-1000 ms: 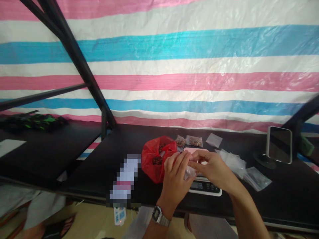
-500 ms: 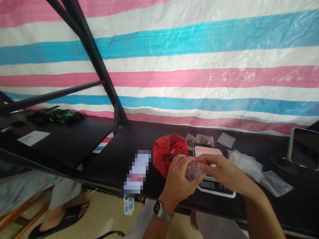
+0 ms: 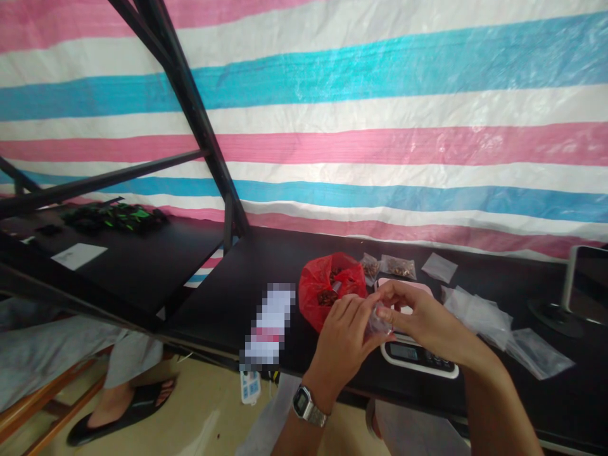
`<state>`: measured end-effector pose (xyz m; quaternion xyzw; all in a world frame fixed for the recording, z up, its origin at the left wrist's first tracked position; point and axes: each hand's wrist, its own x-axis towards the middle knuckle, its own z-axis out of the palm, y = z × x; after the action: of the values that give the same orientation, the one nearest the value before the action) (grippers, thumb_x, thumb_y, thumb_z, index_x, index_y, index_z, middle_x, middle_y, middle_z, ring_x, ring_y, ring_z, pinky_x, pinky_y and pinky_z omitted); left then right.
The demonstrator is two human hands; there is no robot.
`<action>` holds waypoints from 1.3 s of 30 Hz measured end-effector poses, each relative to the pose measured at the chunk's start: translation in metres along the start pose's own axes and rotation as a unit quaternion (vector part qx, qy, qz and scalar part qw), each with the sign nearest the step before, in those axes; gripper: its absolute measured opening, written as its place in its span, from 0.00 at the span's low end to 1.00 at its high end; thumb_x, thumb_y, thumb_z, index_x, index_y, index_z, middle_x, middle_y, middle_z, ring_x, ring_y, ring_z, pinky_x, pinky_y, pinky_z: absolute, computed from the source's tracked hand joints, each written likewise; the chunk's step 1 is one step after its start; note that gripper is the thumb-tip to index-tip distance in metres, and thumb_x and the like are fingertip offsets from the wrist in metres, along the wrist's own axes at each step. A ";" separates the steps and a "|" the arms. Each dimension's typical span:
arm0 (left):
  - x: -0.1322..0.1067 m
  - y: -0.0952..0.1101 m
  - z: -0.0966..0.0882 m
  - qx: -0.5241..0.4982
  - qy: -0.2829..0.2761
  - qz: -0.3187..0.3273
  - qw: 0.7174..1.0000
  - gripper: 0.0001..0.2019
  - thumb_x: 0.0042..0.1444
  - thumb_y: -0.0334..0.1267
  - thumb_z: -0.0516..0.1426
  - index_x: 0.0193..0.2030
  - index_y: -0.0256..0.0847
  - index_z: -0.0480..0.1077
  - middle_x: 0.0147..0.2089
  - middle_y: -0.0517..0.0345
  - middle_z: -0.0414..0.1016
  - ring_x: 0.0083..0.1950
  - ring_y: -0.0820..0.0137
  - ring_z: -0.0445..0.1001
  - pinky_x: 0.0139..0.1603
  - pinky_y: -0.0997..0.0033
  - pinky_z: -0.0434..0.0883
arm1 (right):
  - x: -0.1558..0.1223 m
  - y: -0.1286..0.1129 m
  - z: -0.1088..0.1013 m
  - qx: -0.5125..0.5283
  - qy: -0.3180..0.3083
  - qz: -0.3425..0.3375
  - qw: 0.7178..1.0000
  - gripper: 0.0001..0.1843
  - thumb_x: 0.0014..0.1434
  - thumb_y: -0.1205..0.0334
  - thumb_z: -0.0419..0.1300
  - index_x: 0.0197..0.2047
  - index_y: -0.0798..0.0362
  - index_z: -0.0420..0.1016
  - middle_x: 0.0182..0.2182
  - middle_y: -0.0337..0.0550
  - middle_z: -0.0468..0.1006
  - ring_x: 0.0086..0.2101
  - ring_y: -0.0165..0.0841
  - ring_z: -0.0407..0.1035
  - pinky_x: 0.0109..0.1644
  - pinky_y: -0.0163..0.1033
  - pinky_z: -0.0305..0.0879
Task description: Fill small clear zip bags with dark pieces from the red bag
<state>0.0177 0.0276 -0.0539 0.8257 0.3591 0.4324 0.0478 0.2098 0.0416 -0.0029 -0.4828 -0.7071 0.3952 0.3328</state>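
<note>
A small clear plastic bag (image 3: 380, 322) is held between both hands, over the near-left part of a digital kitchen scale (image 3: 449, 368). My left hand (image 3: 344, 335), with a watch on its wrist, is curled around the bag's left side. From the right, my right hand (image 3: 413, 316) pinches the bag's upper edge between thumb and fingers. Just behind my left hand sits an open red plastic bag (image 3: 311, 288) with small brown pieces inside. Fingers hide part of the clear bag, so its contents cannot be made out.
Two filled small bags, one a flat packet (image 3: 398, 266), lie behind the scale. Several empty clear bags (image 3: 479, 313) are spread to its right, near a tablet on a stand (image 3: 586, 285). A blurred-out sheet (image 3: 270, 323) lies left. Another person's sandalled foot (image 3: 123, 405) is below.
The view has shifted slightly, so the table things appear farther right. Both hands stay at the clear bag, with the left fingers closed a little farther over it.
</note>
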 end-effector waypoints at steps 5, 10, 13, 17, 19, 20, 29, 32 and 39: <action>0.000 0.000 0.001 0.048 0.043 -0.015 0.998 0.28 0.74 0.57 0.50 0.66 0.36 0.68 0.53 0.45 0.82 0.54 0.56 0.78 0.57 0.55 0.75 | -0.003 -0.006 0.000 -0.011 0.036 0.018 0.999 0.11 0.65 0.51 0.66 0.39 0.49 0.74 0.33 0.38 0.78 0.34 0.34 0.71 0.38 0.39 0.67; 0.001 -0.002 0.002 0.092 0.088 -0.010 0.992 0.26 0.75 0.54 0.48 0.67 0.35 0.68 0.54 0.43 0.80 0.56 0.55 0.77 0.60 0.54 0.71 | -0.005 -0.016 0.006 -0.050 0.028 0.025 0.998 0.09 0.66 0.53 0.64 0.38 0.49 0.78 0.32 0.39 0.78 0.32 0.34 0.71 0.34 0.38 0.65; 0.001 -0.003 0.004 0.088 0.081 -0.001 0.993 0.23 0.76 0.50 0.50 0.68 0.36 0.68 0.55 0.43 0.79 0.56 0.56 0.76 0.61 0.54 0.70 | -0.004 -0.016 0.008 0.012 0.039 0.038 0.998 0.10 0.65 0.52 0.64 0.43 0.49 0.77 0.32 0.39 0.79 0.32 0.34 0.73 0.34 0.37 0.67; 0.001 -0.001 0.009 0.080 0.055 -0.028 0.995 0.24 0.75 0.49 0.52 0.69 0.36 0.66 0.53 0.44 0.79 0.52 0.56 0.76 0.58 0.53 0.70 | -0.005 -0.016 0.005 0.052 0.047 0.022 0.997 0.09 0.63 0.54 0.64 0.36 0.49 0.72 0.29 0.37 0.77 0.31 0.33 0.71 0.35 0.37 0.67; 0.001 0.000 0.011 0.089 0.044 -0.036 0.994 0.24 0.75 0.48 0.53 0.70 0.37 0.65 0.54 0.44 0.79 0.53 0.56 0.76 0.59 0.51 0.70 | -0.008 -0.018 0.003 0.013 0.044 0.019 0.999 0.08 0.63 0.56 0.62 0.34 0.49 0.74 0.30 0.39 0.79 0.33 0.34 0.72 0.37 0.38 0.67; 0.001 0.001 0.012 0.095 0.041 -0.033 0.994 0.24 0.75 0.47 0.54 0.71 0.37 0.64 0.55 0.44 0.79 0.54 0.56 0.76 0.61 0.51 0.69 | -0.010 -0.020 0.001 -0.010 0.037 0.025 0.999 0.08 0.64 0.56 0.60 0.35 0.49 0.77 0.33 0.41 0.81 0.34 0.36 0.73 0.39 0.39 0.68; 0.003 0.006 0.016 0.138 0.038 -0.005 0.990 0.26 0.73 0.41 0.58 0.73 0.39 0.63 0.54 0.48 0.78 0.53 0.58 0.73 0.64 0.54 0.64 | -0.024 -0.024 -0.003 -0.093 -0.013 0.050 0.994 0.16 0.72 0.50 0.57 0.39 0.48 0.81 0.37 0.43 0.80 0.35 0.36 0.71 0.41 0.41 0.68; 0.001 0.006 0.018 0.137 0.038 -0.021 0.990 0.25 0.73 0.41 0.57 0.73 0.39 0.63 0.54 0.47 0.77 0.53 0.57 0.72 0.62 0.53 0.64 | -0.022 -0.023 -0.004 -0.089 0.009 0.031 0.996 0.12 0.70 0.52 0.60 0.38 0.48 0.80 0.38 0.42 0.79 0.36 0.36 0.70 0.43 0.41 0.68; -0.004 0.007 0.019 0.026 0.047 -0.140 0.989 0.32 0.72 0.53 0.56 0.76 0.39 0.56 0.57 0.42 0.74 0.55 0.52 0.70 0.58 0.48 0.68 | -0.015 -0.035 0.005 -0.065 0.084 -0.040 0.994 0.09 0.71 0.55 0.60 0.40 0.47 0.78 0.39 0.41 0.79 0.40 0.37 0.70 0.47 0.41 0.68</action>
<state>0.0346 0.0241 -0.0656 0.7471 0.4841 0.4502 0.0692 0.1950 0.0188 0.0239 -0.5063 -0.7196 0.2927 0.3743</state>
